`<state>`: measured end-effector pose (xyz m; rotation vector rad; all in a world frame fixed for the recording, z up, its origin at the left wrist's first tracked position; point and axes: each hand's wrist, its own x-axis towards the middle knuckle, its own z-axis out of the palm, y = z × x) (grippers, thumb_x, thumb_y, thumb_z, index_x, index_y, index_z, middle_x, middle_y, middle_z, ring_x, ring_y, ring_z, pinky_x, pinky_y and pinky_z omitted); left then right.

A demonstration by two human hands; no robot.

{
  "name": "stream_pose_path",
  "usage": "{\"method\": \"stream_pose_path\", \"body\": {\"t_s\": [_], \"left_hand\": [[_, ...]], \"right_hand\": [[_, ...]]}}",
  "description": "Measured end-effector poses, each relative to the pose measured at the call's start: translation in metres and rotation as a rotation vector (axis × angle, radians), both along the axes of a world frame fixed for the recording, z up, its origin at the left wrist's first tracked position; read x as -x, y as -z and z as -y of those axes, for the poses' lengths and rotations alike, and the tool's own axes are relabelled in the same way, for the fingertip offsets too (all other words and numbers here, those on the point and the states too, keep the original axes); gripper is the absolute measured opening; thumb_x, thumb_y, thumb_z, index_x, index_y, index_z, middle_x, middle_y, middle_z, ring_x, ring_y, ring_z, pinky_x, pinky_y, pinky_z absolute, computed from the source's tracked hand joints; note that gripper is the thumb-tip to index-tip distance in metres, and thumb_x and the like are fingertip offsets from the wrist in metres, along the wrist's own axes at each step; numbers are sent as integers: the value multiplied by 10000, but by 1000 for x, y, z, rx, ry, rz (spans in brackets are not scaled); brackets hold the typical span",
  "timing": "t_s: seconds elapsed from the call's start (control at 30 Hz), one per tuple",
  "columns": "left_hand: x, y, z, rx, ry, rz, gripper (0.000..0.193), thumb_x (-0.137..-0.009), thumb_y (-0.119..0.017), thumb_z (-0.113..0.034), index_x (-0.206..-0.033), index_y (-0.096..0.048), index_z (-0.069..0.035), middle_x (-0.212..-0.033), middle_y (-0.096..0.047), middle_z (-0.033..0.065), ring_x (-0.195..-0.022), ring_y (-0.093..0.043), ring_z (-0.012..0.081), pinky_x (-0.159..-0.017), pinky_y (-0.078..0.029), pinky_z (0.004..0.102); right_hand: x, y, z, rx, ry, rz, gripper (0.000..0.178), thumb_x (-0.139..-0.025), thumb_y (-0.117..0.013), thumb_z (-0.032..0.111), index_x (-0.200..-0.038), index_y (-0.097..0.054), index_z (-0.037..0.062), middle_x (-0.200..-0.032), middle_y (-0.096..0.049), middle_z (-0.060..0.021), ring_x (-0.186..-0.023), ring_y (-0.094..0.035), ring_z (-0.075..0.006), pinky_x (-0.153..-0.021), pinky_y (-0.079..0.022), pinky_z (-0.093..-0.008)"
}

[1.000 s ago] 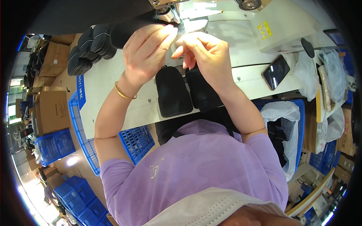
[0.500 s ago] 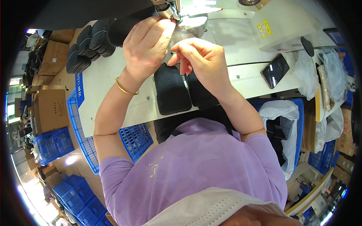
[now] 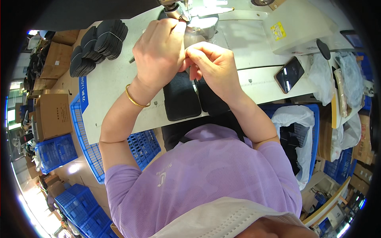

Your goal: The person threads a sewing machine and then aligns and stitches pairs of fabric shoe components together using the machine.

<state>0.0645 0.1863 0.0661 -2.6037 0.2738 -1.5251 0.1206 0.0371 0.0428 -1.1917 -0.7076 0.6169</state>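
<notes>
My left hand [image 3: 158, 51], a gold bangle on its wrist, is closed just under the head of a sewing machine [image 3: 174, 12]. Its fingertips are turned away, so whatever they grip is hidden. Thumb and forefinger of my right hand [image 3: 214, 65] are pinched together, touching the left hand's near side; anything between them is too small to make out. Below the hands, a black padded fabric piece [image 3: 181, 103] lies at the table's front edge, with a second black piece [image 3: 213, 99] beside it, partly under my right wrist.
Tied stacks of black pads [image 3: 107, 39] stand at the table's far left. A phone [image 3: 289, 74] lies on the right of the white table [image 3: 254, 65]. Blue crates [image 3: 89, 139] are on the floor at left; a lined blue bin [image 3: 313, 135] stands at right.
The dark piece left of my left hand has moved off toward the machine head, uncovering the pad stack and table. My left hand shifted slightly right and now meets my right hand, whose fingers have closed.
</notes>
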Motion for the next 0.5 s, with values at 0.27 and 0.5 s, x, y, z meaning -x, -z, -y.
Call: {"method": "stream_pose_path", "body": {"t_s": [0.27, 0.5], "left_hand": [[23, 9, -40, 117, 59, -219, 334, -810, -658, 23, -1142, -686, 1, -1244, -600, 164, -1061, -639, 311, -883, -530, 386], [28, -13, -32, -195, 65, -63, 402, -620, -637, 1, -1015, -707, -34, -870, -635, 33, -732, -645, 173, -597, -520, 292]], "right_hand": [[-1, -2, 4, 38, 15, 34, 185, -939, -594, 133, -866, -700, 0, -763, -715, -47, -603, -623, -72, -544, -483, -208], [3, 9, -14, -16, 140, 291, 257, -932, -648, 208, -851, -641, -36, -666, -651, -118, -587, -635, -128, -570, -498, -281]]}}
